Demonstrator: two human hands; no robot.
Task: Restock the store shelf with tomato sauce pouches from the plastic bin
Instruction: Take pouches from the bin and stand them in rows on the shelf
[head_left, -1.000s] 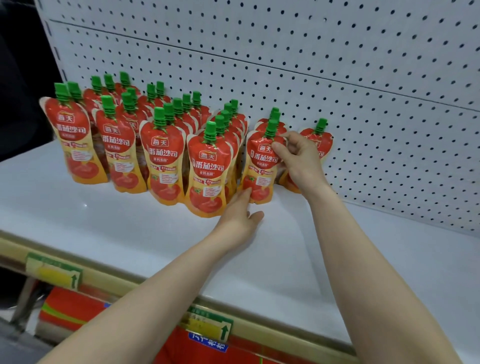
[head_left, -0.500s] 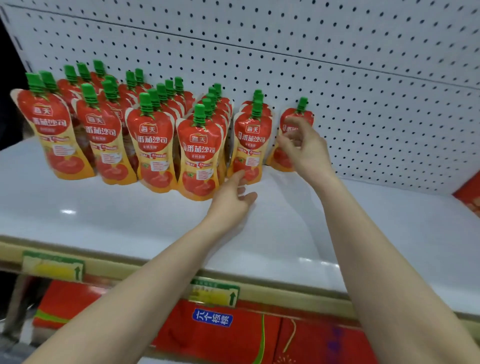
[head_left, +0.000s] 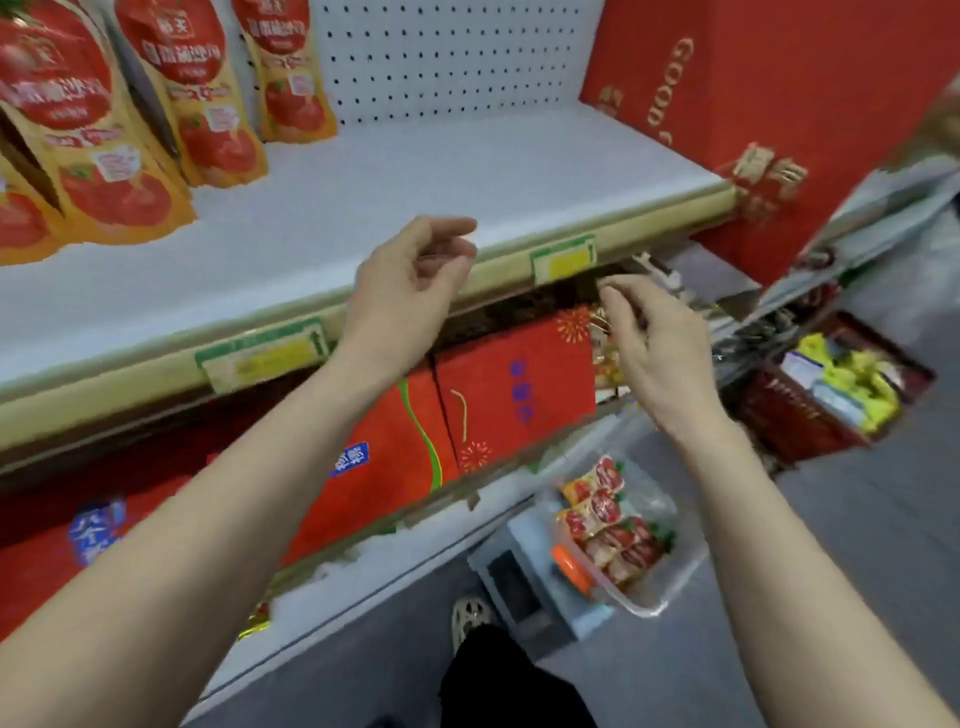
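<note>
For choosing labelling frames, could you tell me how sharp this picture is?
Head view: motion blur throughout, worst at the right edge; print on pouches and price label unreadable; shelf evenly lit, no glare; left hand and right hand soft but outlined.

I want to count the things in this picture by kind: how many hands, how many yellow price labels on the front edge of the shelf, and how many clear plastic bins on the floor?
Hands: 2, the left hand and the right hand
Price labels: 2
Plastic bin: 1
Total: 5
</note>
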